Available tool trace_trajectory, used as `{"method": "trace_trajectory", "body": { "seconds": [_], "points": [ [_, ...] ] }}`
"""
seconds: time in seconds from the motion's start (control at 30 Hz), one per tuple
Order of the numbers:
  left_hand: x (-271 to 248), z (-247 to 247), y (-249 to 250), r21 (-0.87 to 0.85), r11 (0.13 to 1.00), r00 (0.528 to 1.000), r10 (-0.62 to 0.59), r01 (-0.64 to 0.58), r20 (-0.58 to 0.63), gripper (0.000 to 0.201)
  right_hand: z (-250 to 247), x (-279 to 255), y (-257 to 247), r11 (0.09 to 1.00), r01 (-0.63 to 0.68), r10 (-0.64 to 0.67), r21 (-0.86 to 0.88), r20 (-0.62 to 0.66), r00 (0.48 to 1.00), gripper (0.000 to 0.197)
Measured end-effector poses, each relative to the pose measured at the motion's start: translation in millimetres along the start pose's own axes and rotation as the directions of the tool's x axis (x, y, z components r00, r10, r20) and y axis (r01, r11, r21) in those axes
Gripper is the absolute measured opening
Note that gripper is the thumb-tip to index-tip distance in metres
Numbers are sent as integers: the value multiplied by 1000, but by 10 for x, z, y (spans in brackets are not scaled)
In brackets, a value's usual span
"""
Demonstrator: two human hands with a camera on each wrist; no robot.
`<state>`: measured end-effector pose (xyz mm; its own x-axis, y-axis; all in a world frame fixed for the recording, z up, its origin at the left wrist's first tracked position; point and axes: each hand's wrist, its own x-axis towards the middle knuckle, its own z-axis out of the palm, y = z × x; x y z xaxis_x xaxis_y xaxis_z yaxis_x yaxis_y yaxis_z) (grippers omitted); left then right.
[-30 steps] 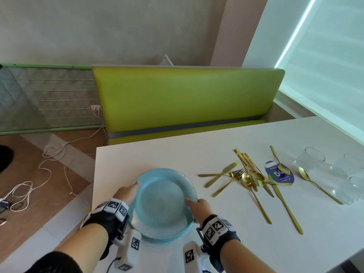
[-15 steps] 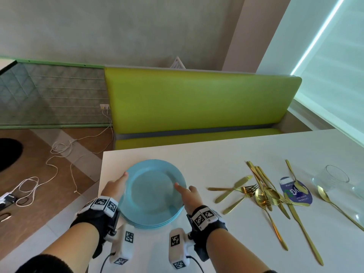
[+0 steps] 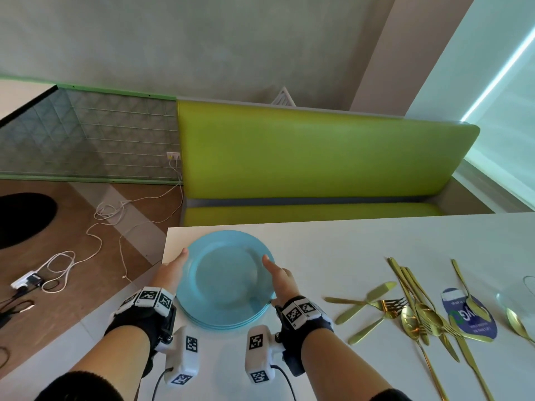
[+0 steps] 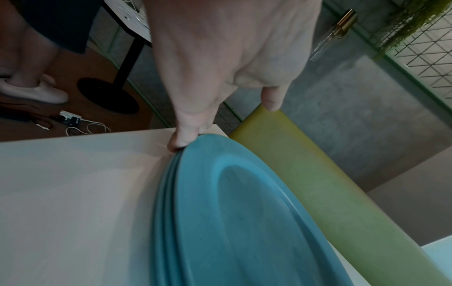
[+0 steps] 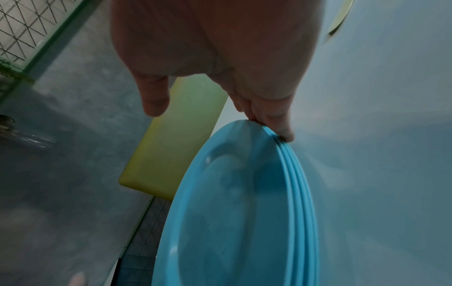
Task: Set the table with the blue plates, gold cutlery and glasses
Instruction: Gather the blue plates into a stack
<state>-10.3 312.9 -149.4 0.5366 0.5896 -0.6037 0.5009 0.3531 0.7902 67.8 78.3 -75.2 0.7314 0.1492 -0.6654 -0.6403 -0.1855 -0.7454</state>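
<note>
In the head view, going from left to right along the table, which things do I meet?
Left hand → stack of blue plates → right hand → gold cutlery → blue round sticker → glass at the right edge.

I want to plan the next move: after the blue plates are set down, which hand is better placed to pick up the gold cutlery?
Probably the right hand. It holds the plate stack on the side facing the gold cutlery; the left hand is at the table's left edge, with the stack between.
</note>
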Motion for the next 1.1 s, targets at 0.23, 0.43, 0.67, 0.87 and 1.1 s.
{"method": "trace_trajectory", "body": {
  "seconds": [0.23, 0.43, 0.67, 0.87, 1.1],
  "points": [
    [102, -10, 14, -66, 998, 1000, -1, 1, -5, 83, 89, 91, -39, 999, -2, 1, 32, 14, 1000, 88],
    [-93, 42, 117, -88, 996, 999, 33, -32, 10, 71, 73, 163, -28, 1000, -26, 26, 10, -1, 1000, 84],
    [-15, 27, 40, -37, 999, 1000, 15, -15, -12, 95, 42, 81, 31, 998, 0, 0, -61, -8, 1000, 96],
    [-698, 263, 542, 310, 945, 980, 149, -102, -130, 64, -332, -298, -106, 982, 28, -34, -189, -31, 999, 100],
    [-1251, 1070, 868, 451, 859, 960, 281, -241, -22, 60, -1430, -869, -269, 931, 3, -85, -366, -208, 974, 68]
  ]
}}
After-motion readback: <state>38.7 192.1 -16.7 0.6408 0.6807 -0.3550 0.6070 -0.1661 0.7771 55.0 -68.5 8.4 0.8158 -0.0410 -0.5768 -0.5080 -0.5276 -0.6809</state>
